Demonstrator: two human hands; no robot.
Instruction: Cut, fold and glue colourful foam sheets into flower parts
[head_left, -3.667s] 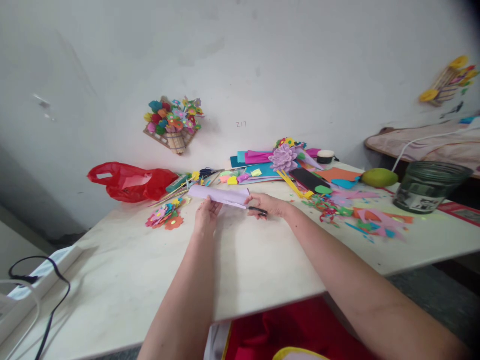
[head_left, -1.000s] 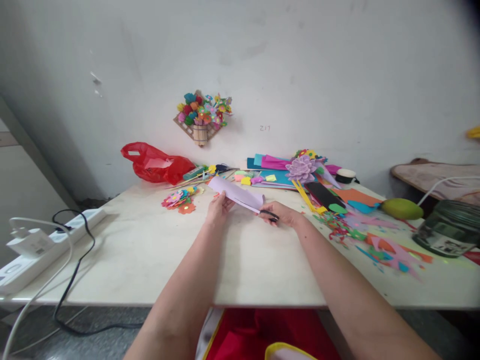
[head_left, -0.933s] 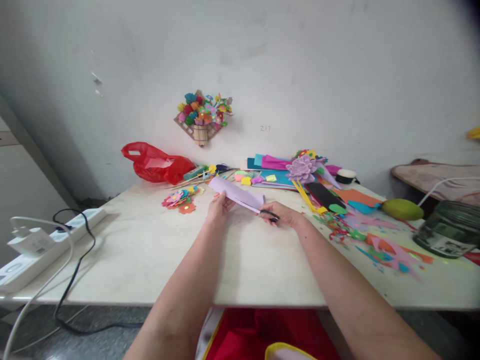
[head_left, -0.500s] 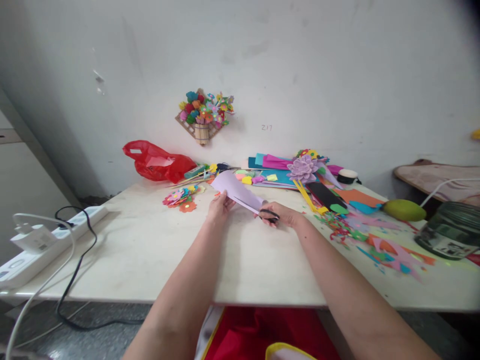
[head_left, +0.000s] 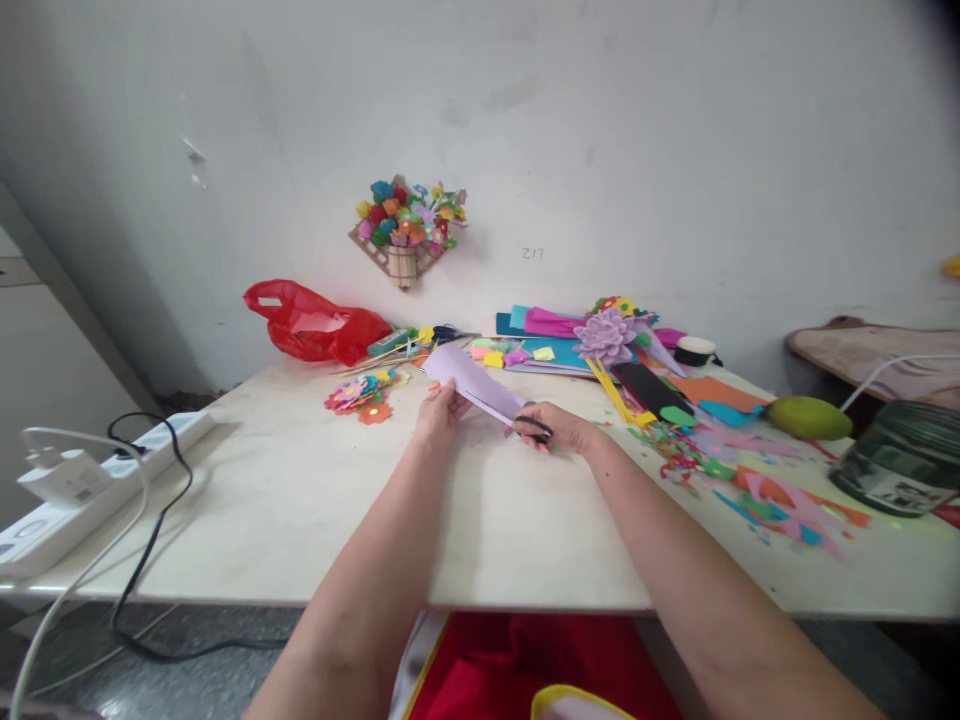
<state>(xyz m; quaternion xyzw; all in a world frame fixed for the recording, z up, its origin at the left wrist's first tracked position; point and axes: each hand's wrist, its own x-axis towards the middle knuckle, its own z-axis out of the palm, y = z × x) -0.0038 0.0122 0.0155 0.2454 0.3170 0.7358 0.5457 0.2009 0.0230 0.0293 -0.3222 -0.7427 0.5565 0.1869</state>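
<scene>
A light purple sheet point(head_left: 461, 372), paper or thin foam, is raised a little above the middle of the table. My left hand point(head_left: 442, 408) pinches its near left edge between thumb and fingers. My right hand point(head_left: 551, 427) is closed round the black handles of a pair of scissors point(head_left: 534, 428). Their blades lie at the sheet's near right edge, mostly hidden by the sheet and my fingers. Left of the sheet is a pile of colourful flower cutouts point(head_left: 360, 395).
A red plastic bag point(head_left: 315, 330) sits at the back left, and a power strip point(head_left: 142, 455) with cables runs along the left edge. On the right are a large purple flower point(head_left: 606, 337), a black phone-like slab point(head_left: 651, 392), coloured scraps point(head_left: 780, 510) and a glass jar point(head_left: 900, 460).
My right hand and the scissors have shifted very slightly left along the sheet's edge. My left hand keeps its hold on the sheet in nearly the same place.
</scene>
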